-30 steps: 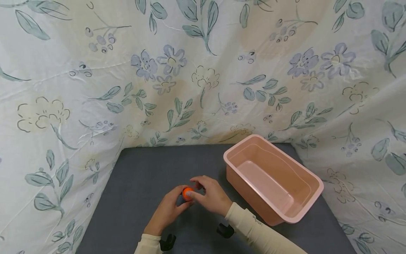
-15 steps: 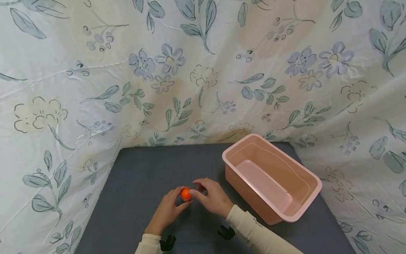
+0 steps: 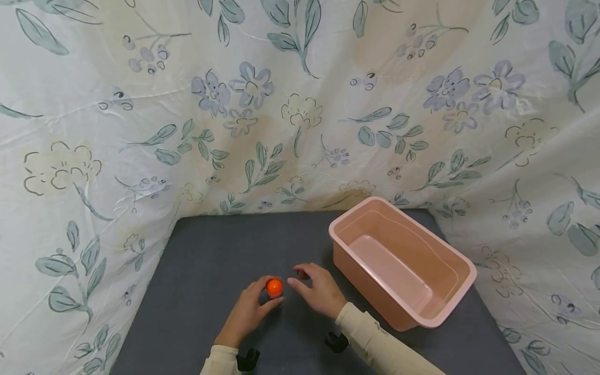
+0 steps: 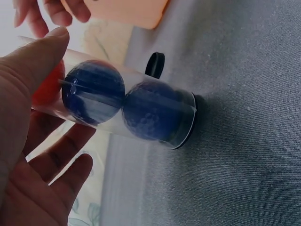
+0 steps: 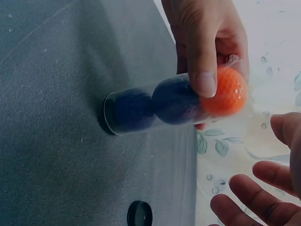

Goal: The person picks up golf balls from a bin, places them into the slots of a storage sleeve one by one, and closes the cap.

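Note:
A clear plastic tube (image 4: 109, 123) stands on the table, its base on the cloth. Inside are two dark blue golf balls (image 5: 176, 101) and, at the top, an orange golf ball (image 3: 274, 287). My left hand (image 3: 247, 311) grips the tube near its upper end, thumb on one side and fingers on the other. To the right, my right hand (image 3: 320, 290) is apart from the tube, fingers loosely bent and holding nothing. A small round black cap (image 5: 140, 214) lies on the table beside the tube, also seen as a black cap (image 4: 155, 65) in the left wrist view.
A pink rectangular bin (image 3: 361, 277) stands at the right of the dark grey table (image 3: 220, 245), close to my right hand. A floral curtain (image 3: 300, 125) hangs behind the table and along its sides.
My right thumb has come off the orange golf ball, and that hand has drawn back a little to the right. The left hand keeps its grip on the tube.

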Available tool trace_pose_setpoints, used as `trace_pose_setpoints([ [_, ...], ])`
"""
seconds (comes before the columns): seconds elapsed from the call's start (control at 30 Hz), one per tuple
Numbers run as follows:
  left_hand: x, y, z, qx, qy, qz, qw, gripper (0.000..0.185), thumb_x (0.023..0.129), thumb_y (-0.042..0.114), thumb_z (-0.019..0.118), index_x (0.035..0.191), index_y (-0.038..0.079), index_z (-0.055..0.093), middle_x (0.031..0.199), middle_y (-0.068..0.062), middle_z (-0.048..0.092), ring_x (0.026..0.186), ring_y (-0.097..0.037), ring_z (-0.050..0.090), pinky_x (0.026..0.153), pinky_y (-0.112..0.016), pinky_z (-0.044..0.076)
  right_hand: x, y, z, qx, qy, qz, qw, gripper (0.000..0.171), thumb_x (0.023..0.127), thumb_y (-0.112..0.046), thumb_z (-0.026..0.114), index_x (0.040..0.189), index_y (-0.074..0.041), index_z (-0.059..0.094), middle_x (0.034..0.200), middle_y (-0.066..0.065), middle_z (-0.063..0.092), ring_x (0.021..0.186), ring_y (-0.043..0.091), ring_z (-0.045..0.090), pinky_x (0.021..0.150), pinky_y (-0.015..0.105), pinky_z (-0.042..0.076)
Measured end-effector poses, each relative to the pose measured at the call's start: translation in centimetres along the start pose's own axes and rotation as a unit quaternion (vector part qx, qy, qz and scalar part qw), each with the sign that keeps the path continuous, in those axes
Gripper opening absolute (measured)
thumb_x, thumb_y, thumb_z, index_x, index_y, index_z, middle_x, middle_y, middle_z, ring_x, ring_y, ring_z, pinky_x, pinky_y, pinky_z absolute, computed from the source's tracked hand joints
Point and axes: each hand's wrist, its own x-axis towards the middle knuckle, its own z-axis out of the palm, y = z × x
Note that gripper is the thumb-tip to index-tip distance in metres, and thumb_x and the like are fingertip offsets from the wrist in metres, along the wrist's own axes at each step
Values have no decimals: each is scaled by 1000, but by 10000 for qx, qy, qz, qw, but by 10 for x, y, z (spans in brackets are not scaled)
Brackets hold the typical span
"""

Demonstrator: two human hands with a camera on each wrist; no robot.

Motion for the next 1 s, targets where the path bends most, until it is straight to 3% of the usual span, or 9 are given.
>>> trace_pose_setpoints([
  [0.33,-2,-4,3,-357,-36,33,9994,47,90,32,83,132,29,61,119,7,73,102,-11,69,94,-50,58,6,17,5,-37,102,333,9994,40,99,-42,71,125,-11,71,109,9,72,102,26,70,91,45,60],
  [0.53,-3,-7,3,-477,-51,82,9988,50,90,32,83,134,31,59,123,5,72,107,-16,70,95,-51,58,9,32,12,-262,234,570,9978,40,96,-37,76,122,-7,71,107,12,71,99,30,69,87,44,59],
  [0.73,-3,-10,2,-508,-161,-161,9985,61,86,36,85,139,33,55,132,6,68,118,-19,68,102,-54,54,12,47,23,-616,396,695,9949,38,92,-32,81,119,-6,71,104,13,70,95,31,68,84,42,56],
  [0.87,-4,-16,2,-385,-269,-431,9980,73,84,37,87,147,23,52,143,-4,63,131,-28,62,109,-59,49,13,56,29,-871,490,802,9917,43,90,-32,83,122,-7,71,109,13,71,99,29,69,89,47,57],
  [1.0,-9,-25,2,-182,-366,-695,9967,92,82,44,88,156,13,43,160,-15,46,146,-40,46,116,-65,38,13,63,34,-1108,510,943,9880,49,88,-34,84,127,-8,70,115,11,69,104,29,69,94,49,57],
])
